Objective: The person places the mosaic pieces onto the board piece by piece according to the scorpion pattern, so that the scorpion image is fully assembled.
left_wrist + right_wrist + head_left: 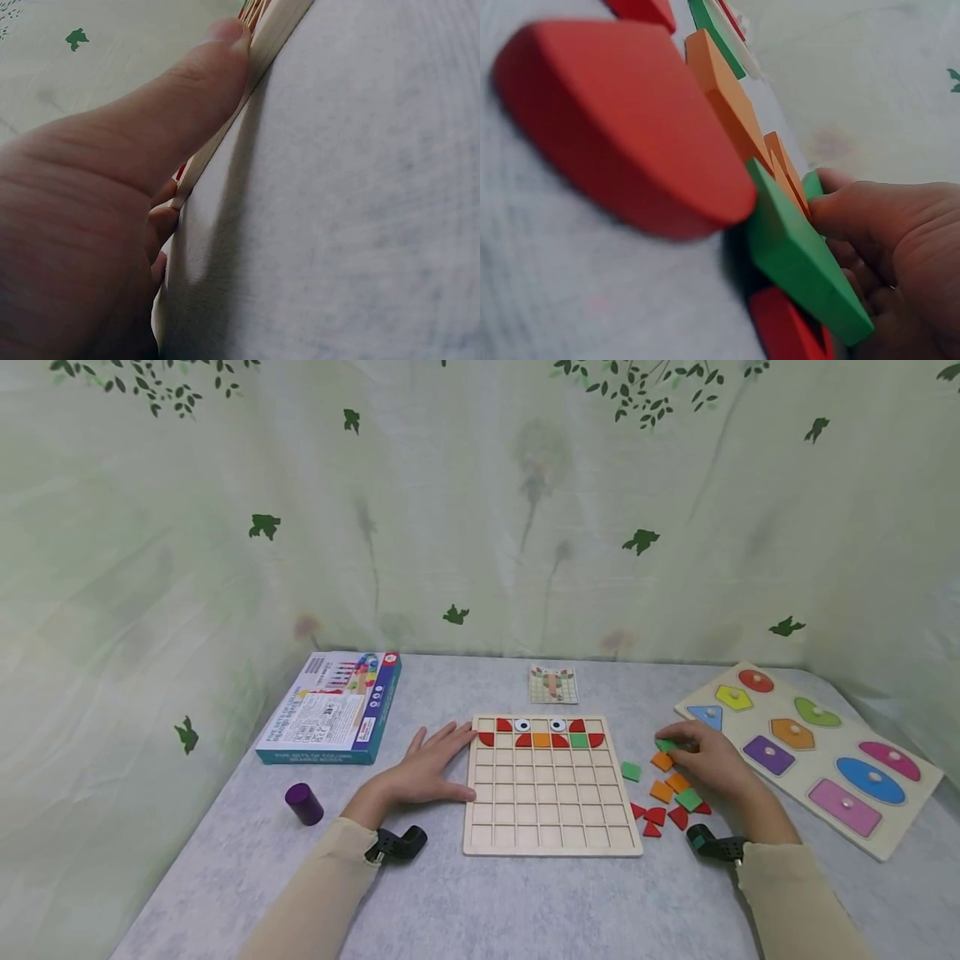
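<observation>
My left hand (pixel 423 772) lies along the left edge of a wooden grid board (pixel 551 814), fingers extended and thumb touching its side. The board's top two rows hold red quarter-circle tiles, two eye tiles (pixel 558 725), an orange square and a green square (pixel 579 740). To the right of the board, my right hand (pixel 712 762) pinches a small green square tile (pixel 812 184) between thumb and fingers. Below that hand are loose orange squares (pixel 661 791), another green square (pixel 802 255) and several red tiles (pixel 622 127). One green tile (pixel 631 771) lies beside the board's right edge.
A small card with a gridded picture (pixel 553 685) sits behind the board. At the left are a flat cardboard box (pixel 322 727) and a purple cylinder (pixel 303 804). A knobbed shape puzzle (pixel 813 760) lies slanted at the right, close to my right hand.
</observation>
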Motion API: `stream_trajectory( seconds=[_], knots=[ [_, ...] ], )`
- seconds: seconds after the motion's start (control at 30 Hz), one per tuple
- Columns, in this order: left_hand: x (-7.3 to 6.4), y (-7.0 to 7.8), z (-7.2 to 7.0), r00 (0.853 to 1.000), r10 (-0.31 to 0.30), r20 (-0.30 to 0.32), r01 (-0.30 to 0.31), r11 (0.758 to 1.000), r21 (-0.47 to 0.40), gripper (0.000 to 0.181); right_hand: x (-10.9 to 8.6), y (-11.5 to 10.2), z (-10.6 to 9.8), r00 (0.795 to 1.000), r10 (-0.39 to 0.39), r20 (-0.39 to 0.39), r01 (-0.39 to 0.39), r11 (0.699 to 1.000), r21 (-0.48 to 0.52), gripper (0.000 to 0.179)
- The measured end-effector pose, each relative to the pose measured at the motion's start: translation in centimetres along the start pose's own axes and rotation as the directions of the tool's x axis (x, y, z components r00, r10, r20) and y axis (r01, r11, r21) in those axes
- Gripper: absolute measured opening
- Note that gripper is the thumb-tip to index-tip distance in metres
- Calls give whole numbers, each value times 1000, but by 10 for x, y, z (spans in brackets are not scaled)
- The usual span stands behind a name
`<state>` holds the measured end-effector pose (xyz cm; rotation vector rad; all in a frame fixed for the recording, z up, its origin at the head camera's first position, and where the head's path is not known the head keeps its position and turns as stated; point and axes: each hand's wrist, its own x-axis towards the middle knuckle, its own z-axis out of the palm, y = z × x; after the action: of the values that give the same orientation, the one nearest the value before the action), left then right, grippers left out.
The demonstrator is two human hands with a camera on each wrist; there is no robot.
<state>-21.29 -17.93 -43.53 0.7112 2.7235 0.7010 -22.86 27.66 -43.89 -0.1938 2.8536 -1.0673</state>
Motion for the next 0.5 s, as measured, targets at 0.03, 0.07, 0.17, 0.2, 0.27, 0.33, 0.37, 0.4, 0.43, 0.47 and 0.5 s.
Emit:
stream_trajectory(
  seconds=[0.03, 0.07, 0.17, 0.2, 0.27, 0.33, 0.37, 0.4, 0.43, 0.47, 0.5],
  knots=[
    [0, 0, 0, 1000, 0, 0, 0, 1000, -1, 101, 0, 0, 1, 1000, 6, -4, -6, 1000, 1, 32],
    [0, 0, 0, 1000, -1, 0, 1, 1000, -1, 101, 0, 0, 1, 1000, 11, -8, -11, 1000, 5, 32],
    [0, 0, 0, 1000, -4, 3, 4, 1000, 0, 101, 0, 0, 3, 999, 20, -26, -19, 1000, 4, 31],
    [0, 0, 0, 1000, -6, 2, 6, 1000, 1, 101, 0, 0, 3, 999, 16, -33, -16, 1000, -3, 31],
    [0, 0, 0, 1000, -6, 1, 6, 1000, -1, 101, 1, 0, 4, 999, 6, -47, -6, 1000, -18, 30],
    [0, 0, 0, 1000, -4, -1, 4, 1000, -1, 101, 1, 1, 4, 998, 2, -55, -4, 999, -32, 31],
    [0, 0, 0, 1000, -3, -3, 3, 1000, -2, 101, 1, 1, 4, 998, 3, -57, -6, 999, -37, 31],
    [0, 0, 0, 1000, -3, -3, 3, 1000, -2, 101, 1, 2, 4, 998, 5, -59, -7, 999, -39, 32],
    [0, 0, 0, 1000, -3, -3, 3, 1000, -3, 101, 0, 2, 4, 998, 9, -61, -11, 999, -39, 33],
    [0, 0, 0, 1000, -3, -3, 3, 1000, -4, 101, 0, 3, 5, 998, 12, -63, -15, 999, -39, 34],
    [-1, 0, 0, 1000, -5, -2, 5, 1000, -4, 101, 0, 3, 5, 998, 16, -64, -19, 999, -40, 35]
  ],
)
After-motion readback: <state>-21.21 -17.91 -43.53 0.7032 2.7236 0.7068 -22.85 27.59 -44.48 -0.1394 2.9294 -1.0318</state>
